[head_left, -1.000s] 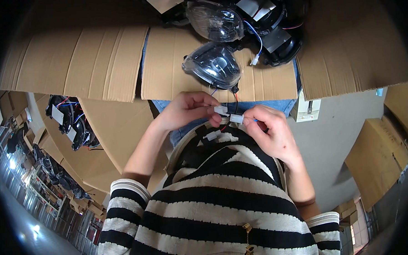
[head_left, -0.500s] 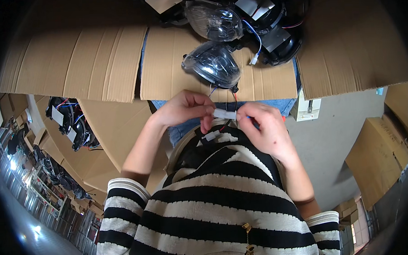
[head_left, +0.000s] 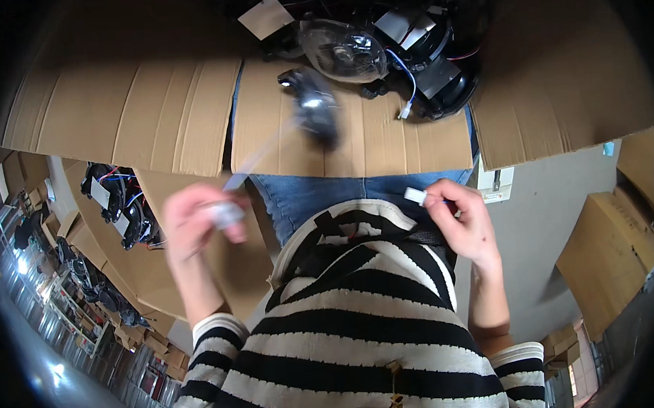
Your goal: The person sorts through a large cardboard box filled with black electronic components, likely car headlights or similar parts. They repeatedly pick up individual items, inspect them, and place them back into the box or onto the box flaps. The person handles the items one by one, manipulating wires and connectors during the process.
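Pinched between the fingers of my right hand (head_left: 465,220), a small white wire connector (head_left: 415,196) points left above my lap. Smeared by motion, my left hand (head_left: 200,220) is closed around a whitish connector (head_left: 227,214) at the left of my lap. A blurred strand of wires (head_left: 266,154) runs from near that hand to a small lamp unit (head_left: 315,106), also blurred and tilted on the cardboard (head_left: 405,146) before me. Behind it lies a clear-lensed headlight (head_left: 344,51).
Several dark lamp housings (head_left: 438,75) with silvery plates crowd the far side, one trailing a wire with a white plug (head_left: 405,110). At left, more lamp units (head_left: 122,202) sit in an open carton (head_left: 188,203). Another carton (head_left: 599,258) stands on the floor at right.
My hands have moved apart from the joined white connector, left hand leftward, right hand slightly right, each with a white piece. The near lamp unit has turned and shifted left.
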